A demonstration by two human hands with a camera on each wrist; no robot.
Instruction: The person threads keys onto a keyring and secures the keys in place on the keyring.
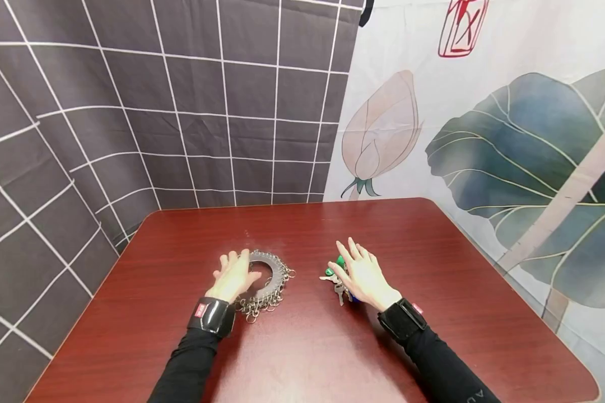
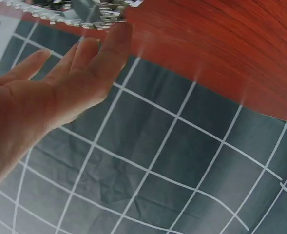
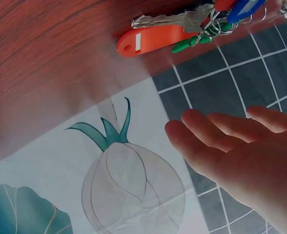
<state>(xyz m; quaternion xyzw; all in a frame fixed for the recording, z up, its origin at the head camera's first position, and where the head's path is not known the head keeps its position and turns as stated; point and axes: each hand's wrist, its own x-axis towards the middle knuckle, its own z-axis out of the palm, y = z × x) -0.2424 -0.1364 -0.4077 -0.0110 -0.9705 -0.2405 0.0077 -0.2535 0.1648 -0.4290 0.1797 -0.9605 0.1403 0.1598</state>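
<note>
A flat grey ring (image 1: 280,273) hung with many small metal split rings lies on the table, left of centre. My left hand (image 1: 233,278) is over its left side with fingers spread; whether they touch it I cannot tell. In the left wrist view, the fingertips are close to the metal links (image 2: 102,23). My right hand (image 1: 367,280) hovers with fingers extended over a bunch of keys (image 1: 339,290). In the right wrist view, the bunch shows a silver key (image 3: 170,20), an orange-red tag (image 3: 155,41), a green tag (image 3: 186,45) and a blue tag (image 3: 245,9).
Both things lie on a reddish-brown wooden table (image 1: 302,358) with rounded corners. Behind its back edge hang a dark grey checked cloth (image 1: 191,134) and, to the right, a white cloth with a painted lotus bud (image 1: 380,134).
</note>
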